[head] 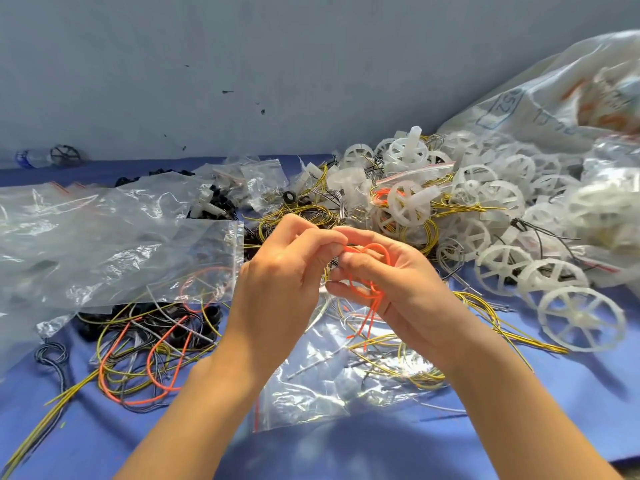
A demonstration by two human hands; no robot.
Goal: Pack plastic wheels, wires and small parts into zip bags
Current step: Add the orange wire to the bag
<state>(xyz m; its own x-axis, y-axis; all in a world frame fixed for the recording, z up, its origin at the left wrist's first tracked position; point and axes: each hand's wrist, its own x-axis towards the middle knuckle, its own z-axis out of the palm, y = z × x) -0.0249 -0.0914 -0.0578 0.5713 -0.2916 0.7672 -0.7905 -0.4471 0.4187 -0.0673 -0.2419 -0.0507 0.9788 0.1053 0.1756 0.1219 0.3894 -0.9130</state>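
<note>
Head view: two hands meet at the centre over a blue cloth. One orange wire is held between them. Directly below, at 6 o'clock, lies one clear zip bag, and another zip bag lies at 9 o'clock. A tangle of loose wires at 8 o'clock holds two orange loops among yellow and grey strands. The heap of white wheels from 1 to 3 o'clock is too dense to count.

The left hand has curled fingers and pinches the wire's upper end. The right hand faces palm up, its fingers bent with the wire looped round them, tails hanging down.
</note>
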